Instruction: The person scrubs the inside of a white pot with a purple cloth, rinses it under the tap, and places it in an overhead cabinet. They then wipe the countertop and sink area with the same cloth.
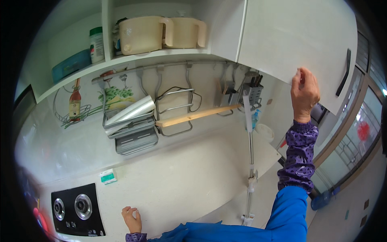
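My right hand (305, 92) is raised in front of the lower edge of a white cabinet door (290, 36), left of its black bar handle (343, 72). Its fingers are curled; whether they touch the door or pinch anything I cannot tell. Low over the pale countertop (181, 178), my left hand (132, 219) has its fingers bent and thumb apart, with nothing in it. The black two-burner gas hob (78, 210) lies to its left. Farther back on the counter sits a small white-and-green box (108, 176). Both forearms wear purple patterned sleeve covers.
Two cream pots (142, 34) with handles stand on the open shelf above. A wall rail carries a grey rack (136, 142) with a clear plastic roll (133, 112), a wooden board (196, 116) and a utensil holder (252, 93). A metal pole stand (250, 151) rises at the counter's right.
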Demonstrator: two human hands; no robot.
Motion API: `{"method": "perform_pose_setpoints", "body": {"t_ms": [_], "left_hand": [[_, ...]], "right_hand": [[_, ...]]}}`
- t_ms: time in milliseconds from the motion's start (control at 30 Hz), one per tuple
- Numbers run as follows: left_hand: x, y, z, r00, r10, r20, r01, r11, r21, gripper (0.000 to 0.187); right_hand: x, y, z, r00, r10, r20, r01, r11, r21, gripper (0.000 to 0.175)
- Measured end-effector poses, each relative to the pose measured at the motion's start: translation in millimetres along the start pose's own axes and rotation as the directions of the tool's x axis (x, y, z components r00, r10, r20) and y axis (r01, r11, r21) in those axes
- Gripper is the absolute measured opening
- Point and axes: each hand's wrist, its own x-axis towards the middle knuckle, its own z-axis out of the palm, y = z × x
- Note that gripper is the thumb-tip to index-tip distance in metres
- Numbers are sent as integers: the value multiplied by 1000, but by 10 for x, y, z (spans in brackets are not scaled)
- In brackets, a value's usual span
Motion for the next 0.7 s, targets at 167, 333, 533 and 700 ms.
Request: {"method": "perform_pose_setpoints", "body": {"t_ms": [167, 333, 533, 700], "left_hand": [[-156, 242, 123, 989, -151, -4, 151, 987, 49, 13], [-290, 515, 148, 990, -108, -92, 111, 993, 34, 14], [-720, 765, 22, 962, -253, -105, 263, 960, 92, 13], [-1043, 879, -43, 939, -321, -124, 336, 933, 130, 11]], "right_hand": [[-300, 321, 413, 995, 20, 96, -31, 994, 108, 20], [-506, 357, 1004, 994, 36, 107, -52, 988, 146, 41], [-733, 389, 1514, 970, 128, 205, -178, 953, 247, 43], [-878, 428, 1747, 989, 109, 103, -134, 953, 273, 42]]}}
